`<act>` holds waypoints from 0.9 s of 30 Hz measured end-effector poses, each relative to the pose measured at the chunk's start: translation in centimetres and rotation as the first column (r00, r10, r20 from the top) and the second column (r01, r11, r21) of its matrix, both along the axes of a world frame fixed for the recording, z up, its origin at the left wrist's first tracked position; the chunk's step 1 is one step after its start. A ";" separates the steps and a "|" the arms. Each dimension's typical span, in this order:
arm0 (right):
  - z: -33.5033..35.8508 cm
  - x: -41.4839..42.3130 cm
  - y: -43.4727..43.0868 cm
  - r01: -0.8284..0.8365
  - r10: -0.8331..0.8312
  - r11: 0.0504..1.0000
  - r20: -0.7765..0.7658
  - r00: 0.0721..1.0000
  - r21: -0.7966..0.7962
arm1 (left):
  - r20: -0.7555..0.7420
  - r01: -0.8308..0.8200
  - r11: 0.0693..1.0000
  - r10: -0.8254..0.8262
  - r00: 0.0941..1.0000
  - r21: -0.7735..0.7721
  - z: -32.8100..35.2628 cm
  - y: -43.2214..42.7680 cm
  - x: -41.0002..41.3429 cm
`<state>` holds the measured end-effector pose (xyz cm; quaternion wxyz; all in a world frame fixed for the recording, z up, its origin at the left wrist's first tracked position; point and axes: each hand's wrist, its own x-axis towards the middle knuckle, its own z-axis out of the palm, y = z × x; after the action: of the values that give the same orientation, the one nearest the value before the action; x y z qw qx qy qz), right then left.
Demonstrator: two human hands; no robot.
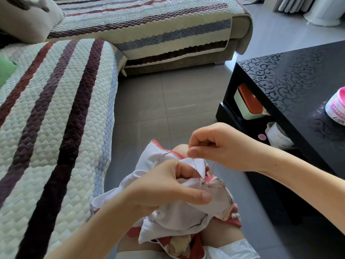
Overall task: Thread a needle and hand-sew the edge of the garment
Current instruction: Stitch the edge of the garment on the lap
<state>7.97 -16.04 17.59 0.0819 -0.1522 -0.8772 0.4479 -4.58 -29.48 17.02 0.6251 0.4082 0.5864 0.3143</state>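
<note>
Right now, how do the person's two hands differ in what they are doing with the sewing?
The left hand sits lower, fingers and thumb curled round the bunched garment; the right hand is higher, just above the cloth. The left hand's grip takes a whole fold of fabric; the right hand's is a fingertip pinch on the thin thread. Both are bare and work over the person's lap.

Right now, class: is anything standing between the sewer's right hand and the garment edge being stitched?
Nothing visible does. The right hand pinches the thread just above the garment, with only air between. The left hand grips the garment beside the stitched edge, clear of the path.
</note>
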 end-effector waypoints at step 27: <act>-1.3 4.8 -1.9 0.236 -0.179 0.719 0.154 0.972 -0.654 | 0.248 -0.321 0.940 0.340 0.907 -0.116 -1.0 -0.9 -1.6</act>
<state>12.77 -17.89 16.27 0.0365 -0.2863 -0.6384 0.7135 -6.21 -30.40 16.02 0.6498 0.2342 0.5694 0.4457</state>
